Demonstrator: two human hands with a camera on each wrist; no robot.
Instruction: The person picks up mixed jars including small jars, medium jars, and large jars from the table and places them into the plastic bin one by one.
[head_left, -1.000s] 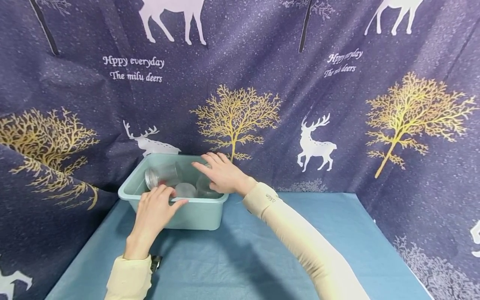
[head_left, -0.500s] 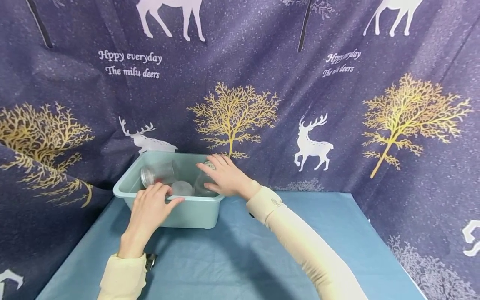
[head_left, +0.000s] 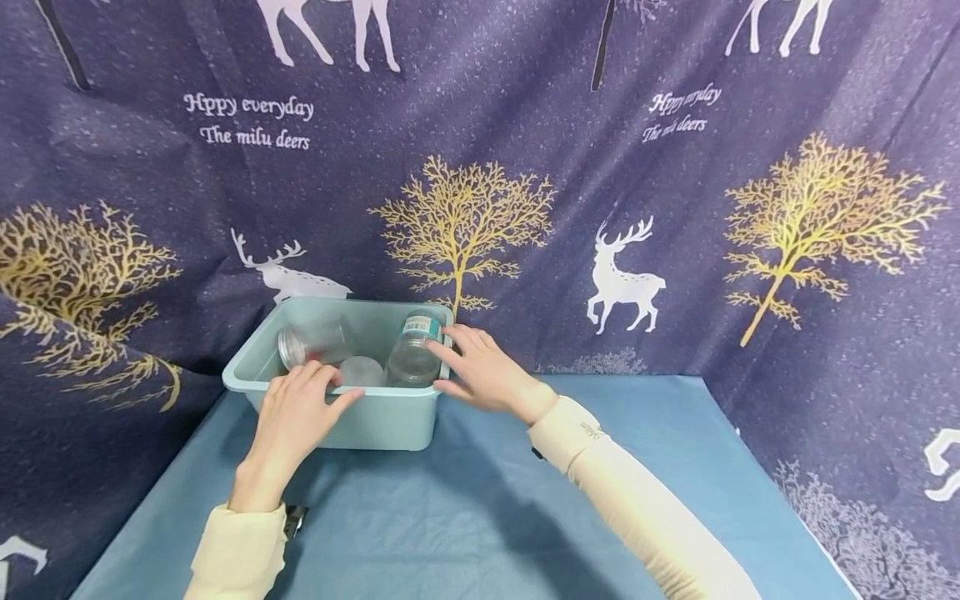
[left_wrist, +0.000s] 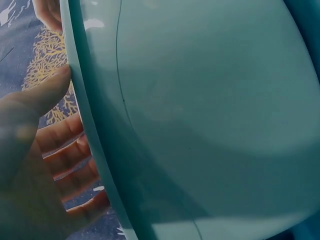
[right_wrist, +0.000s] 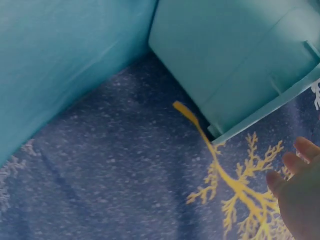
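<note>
A light teal plastic bin point(head_left: 390, 421) holds several clear jars. Inside its right end leans a clear jar point(head_left: 414, 360) with a blue and white band near its top. My right hand point(head_left: 487, 367) is beside that jar at the bin's right rim, fingers spread and relaxed, holding nothing. My left hand point(head_left: 298, 417) is at the front rim, its fingers reaching over into the bin. In the left wrist view, the thumb point(left_wrist: 55, 87) touches the rim. A jar with a silver lid point(head_left: 292, 346) lies at the left, and a round, frosted end point(head_left: 362, 372) shows between the jars.
A blue cloth point(head_left: 480, 517) covers the table under the bin. Close behind the bin hangs a dark purple curtain point(head_left: 525, 275) printed with white deer and gold trees.
My right hand has drawn back to the right, out over the bin's rim, uncovering the jar with the blue band. My left hand has stayed at the front rim.
</note>
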